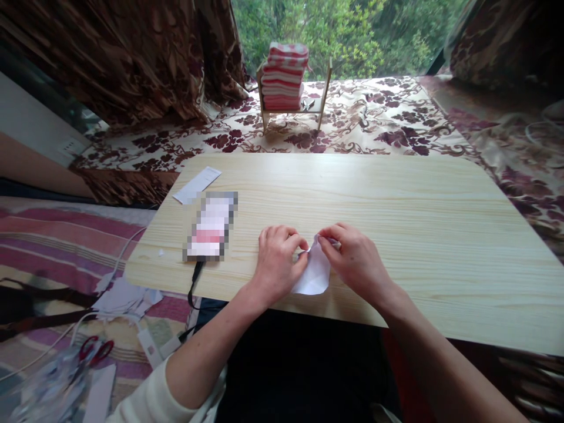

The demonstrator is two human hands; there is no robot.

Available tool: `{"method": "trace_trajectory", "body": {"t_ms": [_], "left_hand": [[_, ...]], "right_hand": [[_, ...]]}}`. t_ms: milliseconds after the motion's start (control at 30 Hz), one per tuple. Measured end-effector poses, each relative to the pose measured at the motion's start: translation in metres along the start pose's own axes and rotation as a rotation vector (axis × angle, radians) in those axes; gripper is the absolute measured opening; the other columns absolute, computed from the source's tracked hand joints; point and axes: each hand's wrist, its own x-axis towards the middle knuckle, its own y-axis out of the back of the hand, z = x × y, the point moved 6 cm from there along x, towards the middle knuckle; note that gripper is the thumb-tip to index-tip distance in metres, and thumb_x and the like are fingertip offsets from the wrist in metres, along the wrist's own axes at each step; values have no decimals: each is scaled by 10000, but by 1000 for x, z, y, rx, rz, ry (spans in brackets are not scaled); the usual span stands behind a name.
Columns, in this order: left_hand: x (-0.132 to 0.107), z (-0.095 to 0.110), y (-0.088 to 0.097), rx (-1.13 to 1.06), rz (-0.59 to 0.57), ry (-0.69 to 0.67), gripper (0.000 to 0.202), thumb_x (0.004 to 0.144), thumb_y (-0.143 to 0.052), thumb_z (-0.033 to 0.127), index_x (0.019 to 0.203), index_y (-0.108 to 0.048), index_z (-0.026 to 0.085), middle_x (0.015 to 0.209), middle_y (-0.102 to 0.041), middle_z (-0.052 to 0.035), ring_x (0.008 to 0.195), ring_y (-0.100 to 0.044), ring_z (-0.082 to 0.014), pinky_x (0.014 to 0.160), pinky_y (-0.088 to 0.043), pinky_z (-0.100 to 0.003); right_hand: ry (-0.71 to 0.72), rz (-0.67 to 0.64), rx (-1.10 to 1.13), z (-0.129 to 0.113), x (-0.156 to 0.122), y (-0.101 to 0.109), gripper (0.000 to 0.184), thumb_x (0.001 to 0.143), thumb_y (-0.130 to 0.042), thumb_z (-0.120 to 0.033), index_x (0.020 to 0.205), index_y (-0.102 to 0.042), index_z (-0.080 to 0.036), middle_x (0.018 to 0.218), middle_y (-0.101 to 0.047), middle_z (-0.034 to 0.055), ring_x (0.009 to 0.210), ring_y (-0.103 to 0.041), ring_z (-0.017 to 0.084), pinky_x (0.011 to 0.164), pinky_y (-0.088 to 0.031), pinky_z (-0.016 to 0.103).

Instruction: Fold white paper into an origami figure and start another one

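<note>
A small white piece of paper (314,275) is held up between my two hands near the front edge of the light wooden table (409,217). My left hand (279,258) pinches its upper left edge between thumb and forefinger. With thumb and fingertips, my right hand (352,249) grips the upper right corner, where the paper looks creased or folded. The paper's lower part hangs or rests toward the table's near edge. Some of its upper edge is hidden by my fingers.
A blurred-out phone (211,226) with a black strap lies left, beside a white paper strip (198,185). Left of the table are paper scraps (127,298), red-handled scissors (94,351) and a power strip (150,348). A small rack holds folded red-white cloths (284,76).
</note>
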Motion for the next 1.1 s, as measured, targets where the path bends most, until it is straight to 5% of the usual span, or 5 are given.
{"method": "trace_trajectory", "body": {"t_ms": [267,533,933,1100], "left_hand": [[7,-3,1,-25,24,50,151,849,-566,229,732,-656,196,896,-647,-39,942,-539,-215,905,-383,-423],[8,-4,2,-52,4,53,133,826,-559,175,747,-664,192,889,-659,-33,928,-549,-206,891,-389,-407],[5,-1,1,-21,-26,9,101,792,-598,155,816,-668,223,917,-649,-24,965,-535,-211,929,-365,-421],[5,0,2,-18,-30,1,104,823,-604,265,761,-668,212,932,-650,-35,962,-535,-214,953,-342,-440]], "right_hand": [[-46,10,-27,6,-11,5,200,796,-593,-290,964,-623,-187,875,-666,65,773,-623,214,662,-467,332],[-93,-17,-42,10,-21,7,101,800,-584,-272,786,-665,-213,796,-629,29,748,-611,188,652,-457,304],[53,-7,-72,1,-24,1,118,825,-542,-204,824,-658,-223,813,-624,40,775,-582,192,651,-429,298],[61,-32,-77,-1,-24,2,131,842,-534,-199,784,-648,-220,804,-612,41,783,-572,193,668,-425,297]]}}
